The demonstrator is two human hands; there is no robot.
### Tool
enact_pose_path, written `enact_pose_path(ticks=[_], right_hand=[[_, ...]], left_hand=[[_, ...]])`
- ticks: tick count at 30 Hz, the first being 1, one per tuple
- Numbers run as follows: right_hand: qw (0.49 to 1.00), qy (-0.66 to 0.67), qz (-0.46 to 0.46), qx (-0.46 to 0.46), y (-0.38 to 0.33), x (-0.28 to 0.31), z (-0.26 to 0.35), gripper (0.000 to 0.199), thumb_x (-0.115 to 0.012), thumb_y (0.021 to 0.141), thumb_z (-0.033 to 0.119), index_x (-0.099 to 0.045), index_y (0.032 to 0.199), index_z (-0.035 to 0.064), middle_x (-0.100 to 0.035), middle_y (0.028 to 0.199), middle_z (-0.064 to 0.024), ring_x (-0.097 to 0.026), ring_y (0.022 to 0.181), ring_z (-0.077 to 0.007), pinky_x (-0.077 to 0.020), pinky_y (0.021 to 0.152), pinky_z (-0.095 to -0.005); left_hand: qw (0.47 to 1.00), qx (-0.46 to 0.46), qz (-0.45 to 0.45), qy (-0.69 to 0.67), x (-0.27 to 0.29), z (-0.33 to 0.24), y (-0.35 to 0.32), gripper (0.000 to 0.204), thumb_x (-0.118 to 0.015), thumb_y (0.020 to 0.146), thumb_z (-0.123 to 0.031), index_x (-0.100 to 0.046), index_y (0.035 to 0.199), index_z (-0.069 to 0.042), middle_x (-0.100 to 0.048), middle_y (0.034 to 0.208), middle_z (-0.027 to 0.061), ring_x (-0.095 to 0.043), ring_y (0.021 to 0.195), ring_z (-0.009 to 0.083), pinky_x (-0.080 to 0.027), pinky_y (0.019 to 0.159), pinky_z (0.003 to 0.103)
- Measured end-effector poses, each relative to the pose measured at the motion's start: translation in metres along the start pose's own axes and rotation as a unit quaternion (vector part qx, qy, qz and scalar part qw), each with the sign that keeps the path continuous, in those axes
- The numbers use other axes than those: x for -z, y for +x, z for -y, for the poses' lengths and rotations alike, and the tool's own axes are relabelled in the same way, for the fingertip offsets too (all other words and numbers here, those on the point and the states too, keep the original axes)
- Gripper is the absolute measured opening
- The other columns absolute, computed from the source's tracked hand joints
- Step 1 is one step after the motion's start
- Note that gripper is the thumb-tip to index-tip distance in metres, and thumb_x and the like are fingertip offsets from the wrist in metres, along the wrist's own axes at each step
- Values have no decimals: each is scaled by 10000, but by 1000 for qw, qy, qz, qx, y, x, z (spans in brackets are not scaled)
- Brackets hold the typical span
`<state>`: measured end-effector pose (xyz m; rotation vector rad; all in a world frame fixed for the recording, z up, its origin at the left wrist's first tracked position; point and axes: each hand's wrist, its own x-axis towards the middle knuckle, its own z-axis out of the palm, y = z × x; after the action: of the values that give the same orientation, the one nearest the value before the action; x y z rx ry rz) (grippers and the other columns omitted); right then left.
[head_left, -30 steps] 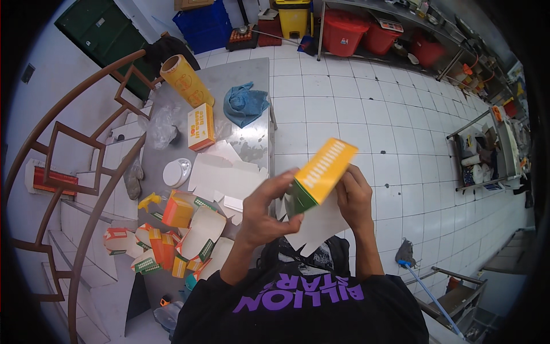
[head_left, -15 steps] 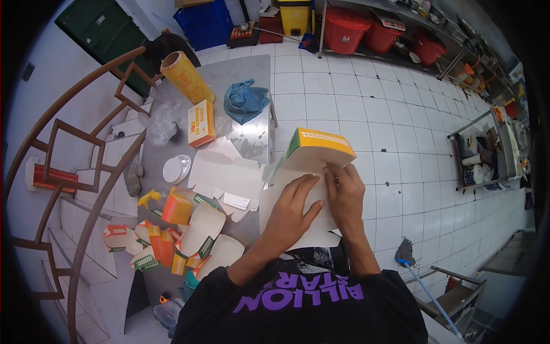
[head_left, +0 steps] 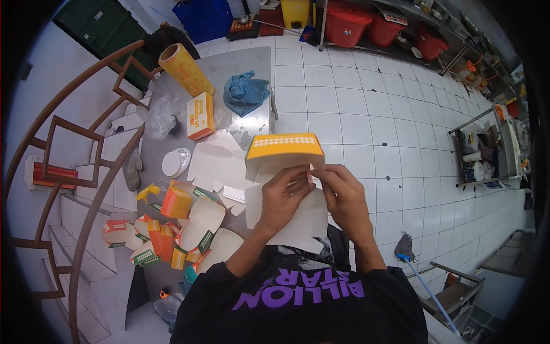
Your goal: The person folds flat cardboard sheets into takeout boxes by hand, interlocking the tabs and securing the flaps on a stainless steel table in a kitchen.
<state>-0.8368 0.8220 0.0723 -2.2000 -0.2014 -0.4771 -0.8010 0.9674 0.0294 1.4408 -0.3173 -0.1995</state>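
A partly folded cardboard food box [head_left: 285, 148] is held in front of my chest, its yellow patterned wall standing at the far side and its white inside facing up. My left hand [head_left: 283, 195] pinches a small flap at the box's right corner. Fingertips of my right hand [head_left: 346, 198] press together on the same corner, beside the left ones. The lower white panel reaches down to my shirt. On the table to the left lie flat white card blanks [head_left: 220, 165] and a pile of folded orange, yellow and green boxes [head_left: 209, 221].
The steel table [head_left: 246, 63] holds a yellow roll [head_left: 186, 69], an orange-and-white carton [head_left: 200, 116], a blue cloth [head_left: 246, 93], a round white scale [head_left: 176, 163] and a yellow spray nozzle [head_left: 148, 192]. A brown metal railing [head_left: 86, 77] stands left. A mop [head_left: 405, 247] rests on the tiles at right.
The box has turned so its yellow wall faces me more squarely, and it has shifted left. My left hand has gone from lying flat on the panel to pinching at the corner.
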Motion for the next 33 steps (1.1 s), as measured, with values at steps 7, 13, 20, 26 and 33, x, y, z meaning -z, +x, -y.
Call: enact_pose_path(ticks=[7,13,20,26,33], right_hand=[[987,109,-60,-99,1,-6,2,181,-545,888,41,-404,989,-12,-621,867,-180,-643,805,-325,-507,703,-368],[974,176,-15,-139,2,-4,6,233,-577,885,93,-389,991,7,-639,861,-182,-653,858,-295,-494,784,-364],[968,179,-20,-175,2,2,7,283,-646,847,133,-419,967,13,-652,821,-159,-670,797,-248,-513,735,-344],[969,173,-33,-174,2,3,10,285,-664,832,128,-438,955,6,-657,808,-152,-679,777,-239,-527,706,-327],[979,143,11,-142,0,4,10,252,-649,840,114,-454,946,-4,-660,801,-145,-681,772,-238,-532,691,-319]], left_hand=[[990,52,3,-129,5,-9,-1,431,-678,782,22,-508,1177,61,-599,1091,128,-590,1002,192,-492,866,300],[990,81,-4,-118,6,-6,-1,460,-692,788,-28,-499,1195,63,-594,1098,139,-587,994,185,-513,837,295],[987,83,-3,-136,3,-7,0,453,-714,764,-26,-523,1167,56,-619,1044,135,-597,980,184,-517,826,294],[985,81,-1,-152,3,-5,-1,431,-722,750,-16,-543,1137,48,-629,1017,130,-608,954,186,-522,825,302],[984,74,-15,-160,1,-5,-3,386,-717,748,2,-558,1096,44,-632,1005,124,-610,942,185,-522,838,308]])
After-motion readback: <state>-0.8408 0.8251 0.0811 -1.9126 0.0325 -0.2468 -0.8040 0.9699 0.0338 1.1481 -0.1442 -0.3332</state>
